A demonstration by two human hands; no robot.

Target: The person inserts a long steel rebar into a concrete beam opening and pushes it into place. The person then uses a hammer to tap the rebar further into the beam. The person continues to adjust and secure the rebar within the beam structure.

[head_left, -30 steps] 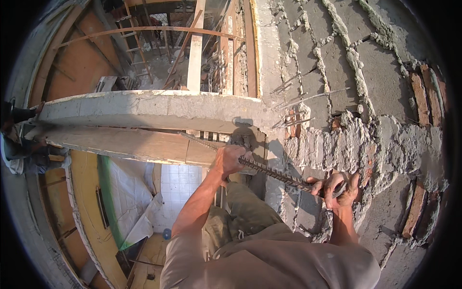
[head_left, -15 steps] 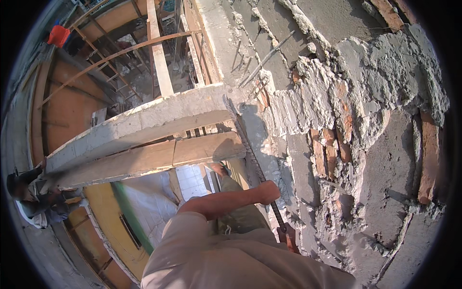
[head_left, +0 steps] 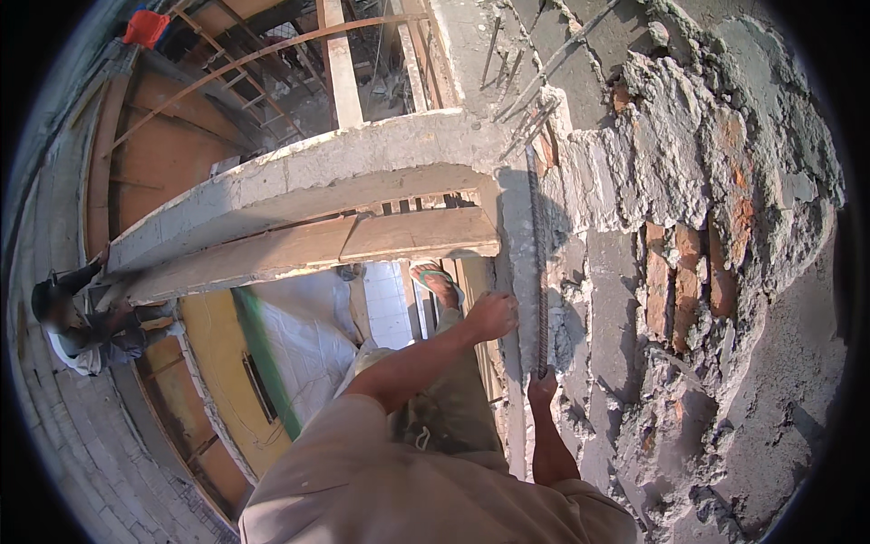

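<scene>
My right hand point(head_left: 543, 389) grips the lower end of a long ribbed steel bar point(head_left: 543, 313). The bar stretches away from me along the grey concrete strip beside the rough wall, its far tip by the corner of the concrete beam point(head_left: 299, 172). To the left of the bar, apart from it, my left hand point(head_left: 492, 315) is closed in a fist with nothing showing in it. Beneath that arm, a sandalled foot point(head_left: 439, 283) rests near a pale tiled floor.
Broken mortar and bare bricks point(head_left: 686, 272) cover the wall on the right. Wooden formwork boards point(head_left: 417, 233) run under the beam. Another person point(head_left: 86, 322) is at the far left. Thin rebars point(head_left: 517, 68) stick out at the top, and a red container point(head_left: 147, 29) stands far off.
My left hand has come off the steel bar and moved up and left. The bar now lies straighter along the wall, still in my right hand. The whole view has shifted.
</scene>
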